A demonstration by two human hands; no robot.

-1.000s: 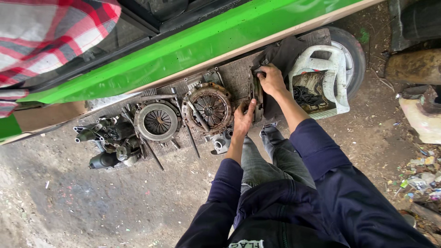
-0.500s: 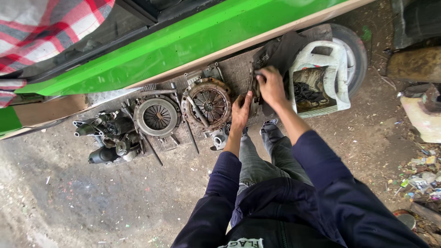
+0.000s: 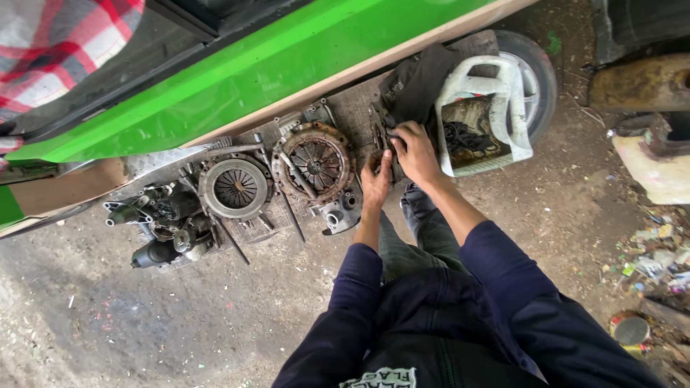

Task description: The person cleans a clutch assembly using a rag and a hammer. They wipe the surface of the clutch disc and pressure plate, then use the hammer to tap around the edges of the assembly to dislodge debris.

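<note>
Your left hand [image 3: 375, 183] and right hand [image 3: 415, 149] both have fingers closed on a dark metal part [image 3: 382, 144], on the mat [image 3: 359, 108] between clutch cover [image 3: 314, 162] and cut white jug [image 3: 480, 115].

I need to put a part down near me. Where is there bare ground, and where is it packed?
Bare dirt ground lies open left of the person's knees, below the rusty clutch cover and grey pressure plate. Crowded: the mat by the green car sill, where left hand and right hand grip a dark part beside the cut white jug.
</note>
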